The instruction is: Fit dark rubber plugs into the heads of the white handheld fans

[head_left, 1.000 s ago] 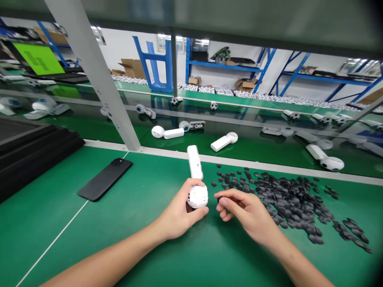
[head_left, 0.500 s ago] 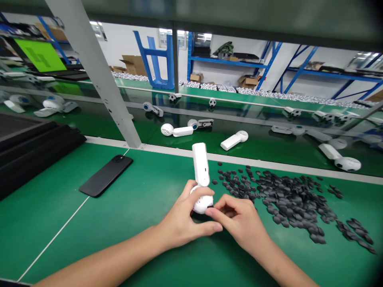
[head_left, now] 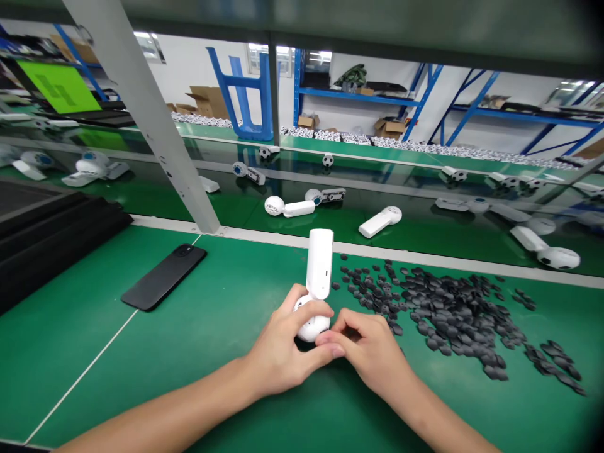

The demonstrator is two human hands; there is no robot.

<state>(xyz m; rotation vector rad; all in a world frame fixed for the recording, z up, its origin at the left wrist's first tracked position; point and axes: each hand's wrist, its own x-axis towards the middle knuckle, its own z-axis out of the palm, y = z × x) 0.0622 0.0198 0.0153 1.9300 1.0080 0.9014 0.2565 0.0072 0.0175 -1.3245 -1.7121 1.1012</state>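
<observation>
Left hand (head_left: 283,343) snug around device (head_left: 319,267), right hand (head_left: 372,349) tight on black piece (head_left: 324,330)

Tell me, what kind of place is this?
Probably a factory assembly line: a pile of black pieces lies on the green bench, similar white devices lie beyond it, and blue shelves stand behind.

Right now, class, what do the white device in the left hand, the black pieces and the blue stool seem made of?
White device: probably hard plastic, by its smooth shell and neat slot.
Black pieces: plastic or rubber, matte and thin; the look leaves it open.
Blue stool: likely moulded plastic, given its even colour and broad legs.
</observation>
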